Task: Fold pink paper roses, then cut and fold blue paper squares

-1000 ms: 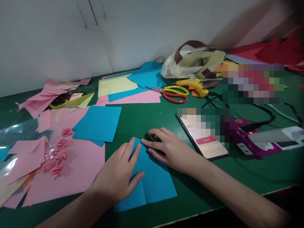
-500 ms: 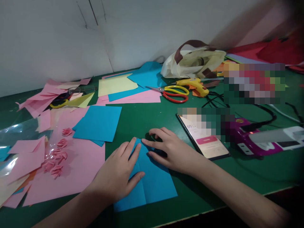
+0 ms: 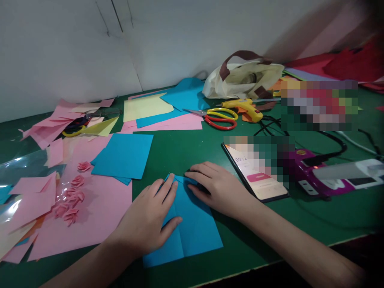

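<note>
A blue sheet of paper (image 3: 199,230) lies on the green table in front of me, with a crease running down its middle and a small fold along its far edge. My left hand (image 3: 153,218) rests flat on the sheet's left side, fingers stretched toward that far edge and thumb spread across the paper. At the far right corner, my right hand (image 3: 214,188) has its fingers reaching out over the paper, thumb apart from them. Part of the sheet's left side is hidden under my left hand.
Pink paper roses (image 3: 72,196) sit on pink paper (image 3: 102,216) at left, near blue squares (image 3: 126,156). Behind are scissors (image 3: 220,118), a yellow glue gun (image 3: 244,108) and a bag (image 3: 243,80). A phone (image 3: 261,180) and purple power strip (image 3: 318,176) lie right.
My right hand's fingers have moved slightly right along the far edge and drawn closer together. My left hand has stayed almost in place on the blue sheet.
</note>
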Demonstrator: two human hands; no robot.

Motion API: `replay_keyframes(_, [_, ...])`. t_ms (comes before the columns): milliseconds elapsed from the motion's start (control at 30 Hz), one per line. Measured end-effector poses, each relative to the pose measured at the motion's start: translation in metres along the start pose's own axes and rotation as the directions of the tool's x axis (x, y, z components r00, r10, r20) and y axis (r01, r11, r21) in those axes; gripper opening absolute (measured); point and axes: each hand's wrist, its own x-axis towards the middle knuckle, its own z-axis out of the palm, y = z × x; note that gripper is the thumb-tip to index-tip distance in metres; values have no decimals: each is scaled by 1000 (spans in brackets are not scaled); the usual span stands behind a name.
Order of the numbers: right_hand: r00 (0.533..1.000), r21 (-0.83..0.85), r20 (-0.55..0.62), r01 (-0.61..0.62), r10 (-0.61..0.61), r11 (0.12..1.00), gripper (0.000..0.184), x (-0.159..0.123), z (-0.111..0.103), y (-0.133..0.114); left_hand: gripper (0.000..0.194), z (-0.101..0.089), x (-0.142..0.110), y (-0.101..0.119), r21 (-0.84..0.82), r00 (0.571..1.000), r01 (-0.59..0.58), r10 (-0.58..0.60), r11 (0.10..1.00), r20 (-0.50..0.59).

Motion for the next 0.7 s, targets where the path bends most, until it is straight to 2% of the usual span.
replay_keyframes(133, [988,-90,149,50,-37,995,46,7,-3,-3,57,-1,0,1,23,1000,-16,16,1000,3])
replay_keyframes(267, [982,-139,181,76,-50,987,46,10,-4,-4,57,0,-1,3,44,1000,-6,6,999,-2])
replay_keyframes(367, [985,-133,167,57,-34,989,44,7,-6,-3,57,0,-2,3,56,1000,-4,3,998,8])
replay_keyframes(500, [995,-63,102,-16,23,998,32,-1,-8,-1,57,0,-2,3,54,1000,3,-3,999,17])
replay_keyframes(700, [980,56,-37,-191,193,980,22,-3,-1,-5,55,0,-1,8,65,998,44,-48,997,46])
